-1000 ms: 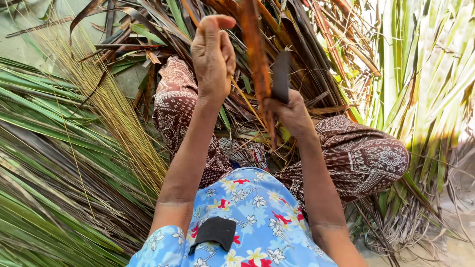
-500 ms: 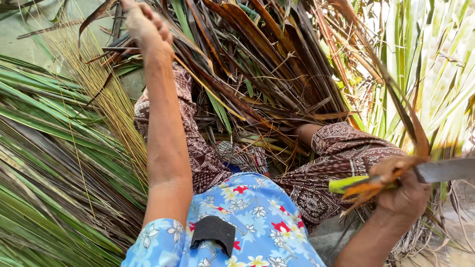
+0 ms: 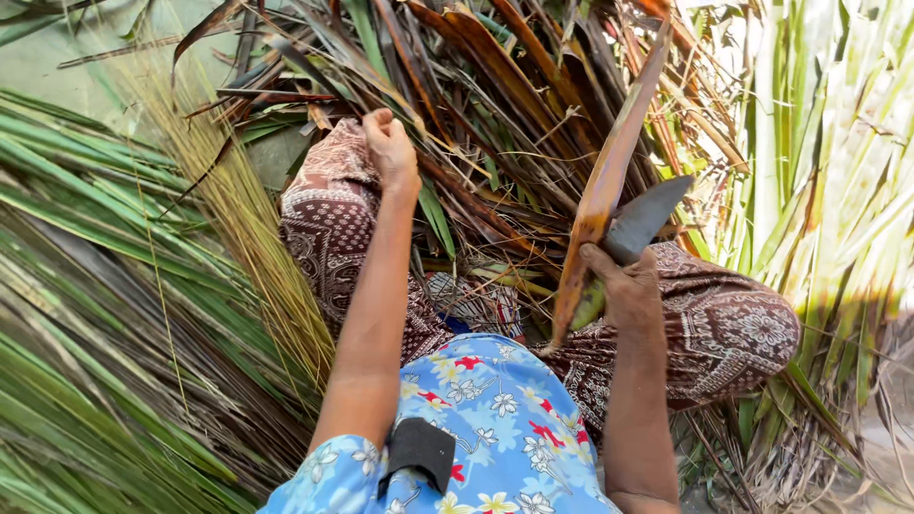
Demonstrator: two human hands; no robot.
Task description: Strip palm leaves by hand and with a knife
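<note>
Knife (image 3: pixel 643 221) and a long brown dried palm leaf (image 3: pixel 609 181) sit together in the right hand (image 3: pixel 628 286), centre-right of the frame; fingers are curled shut round the knife handle, and the leaf's lower part seems pinned under the same grip, though the exact pinch is hidden. Dark broad blade points up and to the right. The leaf runs from near the lap up to the top edge of the frame, tilted slightly right.

Left hand (image 3: pixel 390 152), upper middle-left, rests on the pile of dry brown fronds (image 3: pixel 495 114) over the knee; fingers look bent on a strand, but I cannot tell if they really grip anything.

Handling, as a judgement: the leaf looks light, dry and fairly stiff along its length, likely brittle at the edges and apt to split lengthwise; best taken near the thick lower end, close to the midrib, not at the thin tip. Edges may be sharp or scratchy. The knife looks heavier, so a full-fist hold on the handle suits it, with the blade kept off the other hand.

Around: patterned brown skirt (image 3: pixel 733 333) over both knees, blue flowered shirt (image 3: pixel 495 419) at bottom centre, green fresh fronds (image 3: pixel 86 286) filling the left side, pale green leaves (image 3: pixel 819 171) on the right, a bundle of thin straw-coloured ribs (image 3: pixel 248 219) lying between the green fronds and the left knee.
</note>
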